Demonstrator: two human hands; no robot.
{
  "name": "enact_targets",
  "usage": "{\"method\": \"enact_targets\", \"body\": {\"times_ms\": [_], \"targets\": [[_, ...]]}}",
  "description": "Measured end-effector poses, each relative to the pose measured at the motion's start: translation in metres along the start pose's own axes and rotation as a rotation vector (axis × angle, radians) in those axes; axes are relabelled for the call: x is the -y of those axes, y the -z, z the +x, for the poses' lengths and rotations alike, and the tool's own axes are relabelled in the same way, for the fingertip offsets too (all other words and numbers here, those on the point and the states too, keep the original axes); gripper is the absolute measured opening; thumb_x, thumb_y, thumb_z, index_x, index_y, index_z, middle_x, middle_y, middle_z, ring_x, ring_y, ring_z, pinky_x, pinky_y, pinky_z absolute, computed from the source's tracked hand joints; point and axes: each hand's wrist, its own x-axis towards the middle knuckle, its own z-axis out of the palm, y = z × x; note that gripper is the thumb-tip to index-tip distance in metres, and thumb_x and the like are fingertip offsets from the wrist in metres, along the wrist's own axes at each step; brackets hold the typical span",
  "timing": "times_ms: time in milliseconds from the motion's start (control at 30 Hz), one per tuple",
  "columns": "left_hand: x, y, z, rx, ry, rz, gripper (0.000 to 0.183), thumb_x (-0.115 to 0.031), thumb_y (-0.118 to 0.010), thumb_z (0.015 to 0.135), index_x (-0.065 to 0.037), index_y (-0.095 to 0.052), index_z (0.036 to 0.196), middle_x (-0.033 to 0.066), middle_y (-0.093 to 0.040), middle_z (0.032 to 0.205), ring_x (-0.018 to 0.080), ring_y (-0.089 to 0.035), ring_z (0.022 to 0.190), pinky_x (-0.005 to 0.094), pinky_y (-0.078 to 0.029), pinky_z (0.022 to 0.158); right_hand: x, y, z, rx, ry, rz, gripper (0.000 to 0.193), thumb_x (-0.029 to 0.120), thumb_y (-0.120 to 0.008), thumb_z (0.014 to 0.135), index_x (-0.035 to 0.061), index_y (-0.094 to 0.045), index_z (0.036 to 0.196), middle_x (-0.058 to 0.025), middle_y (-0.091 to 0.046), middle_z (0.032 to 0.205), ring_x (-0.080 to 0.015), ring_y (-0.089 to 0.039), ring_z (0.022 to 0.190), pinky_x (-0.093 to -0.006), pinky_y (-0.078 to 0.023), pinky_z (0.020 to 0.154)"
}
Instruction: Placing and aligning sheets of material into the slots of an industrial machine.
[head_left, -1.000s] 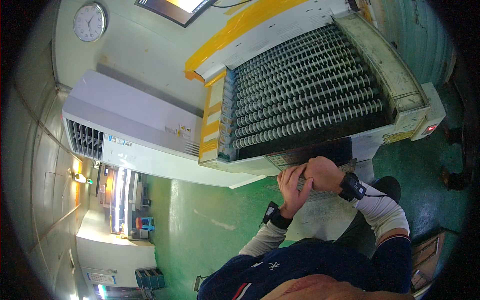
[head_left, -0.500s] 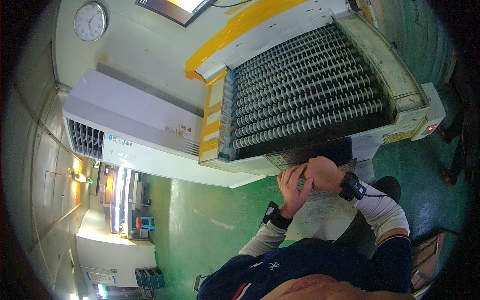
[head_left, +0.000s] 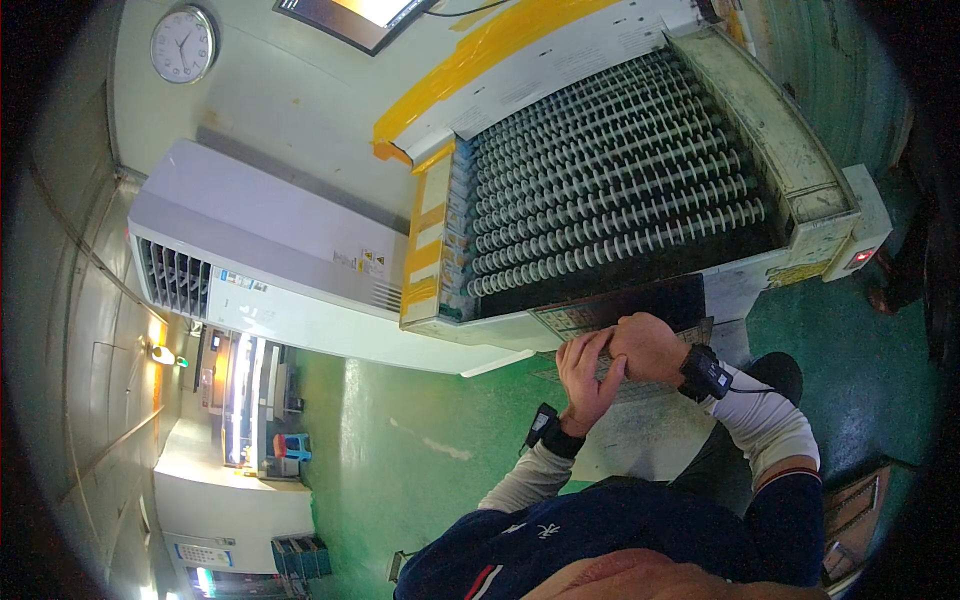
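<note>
My left hand (head_left: 587,378) and my right hand (head_left: 652,348) meet just in front of the low front side of a roller machine (head_left: 620,245). The right hand is curled with its knuckles up and its fingertips hidden. On the left, the fingers are bent and pressed together, the thumb against the right hand. Behind and around them shows a dark flat panel (head_left: 665,303) with a fine patterned part; whether the fingers grip it is hidden. Both wrists carry black strapped devices (head_left: 706,373) over white sleeves.
Rows of grey disc rollers (head_left: 610,170) fill the machine's bed, edged with yellow tape (head_left: 425,235). A white air conditioner (head_left: 270,230) stands to its left, below a wall clock (head_left: 183,44). A control box (head_left: 858,225) with a red light juts out at right. The floor (head_left: 400,440) is green.
The view has shifted very slightly. Both hands keep their pose and place, and the rollers look the same.
</note>
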Motion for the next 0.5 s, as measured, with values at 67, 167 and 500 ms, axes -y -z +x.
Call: {"method": "enact_targets", "body": {"times_ms": [67,167,500], "targets": [[0.0,0.0002,-0.0004,-0.002,-0.012,0.013,0.046,-0.023,-0.076,0.087,-0.004,-0.069,0.129,0.012,-0.071,0.122,0.033,-0.064,0.112,0.047,-0.043,0.102,-0.0001,-0.0007,-0.0002,-0.022,0.009,0.0,0.019,0.026,-0.072,0.072,0.0069,-0.076,0.073,-0.0172,-0.074,0.08,-0.0374,-0.074,0.083,-0.0498,-0.057,0.077],[0.0003,0.0003,-0.0009,0.001,-0.014,0.022,0.046,-0.023,-0.076,0.087,-0.004,-0.069,0.129,0.0117,-0.071,0.122,0.033,-0.064,0.112,0.0471,-0.043,0.102,0.0006,-0.0003,-0.0004,-0.023,0.008,0.003,0.019,0.026,-0.072,0.071,0.007,-0.076,0.073,-0.0171,-0.074,0.079,-0.0377,-0.073,0.083,-0.0498,-0.057,0.077],[0.0007,-0.0005,-0.0016,-0.002,0.006,0.012,0.045,-0.026,-0.076,0.087,-0.006,-0.07,0.127,0.0106,-0.071,0.12,0.0326,-0.064,0.109,0.0472,-0.044,0.1,0.0029,0.0025,-0.0006,-0.014,-0.004,-0.023,0.018,0.023,-0.071,0.074,0.0054,-0.076,0.073,-0.0172,-0.074,0.077,-0.0366,-0.075,0.08,-0.0481,-0.059,0.076]]}}
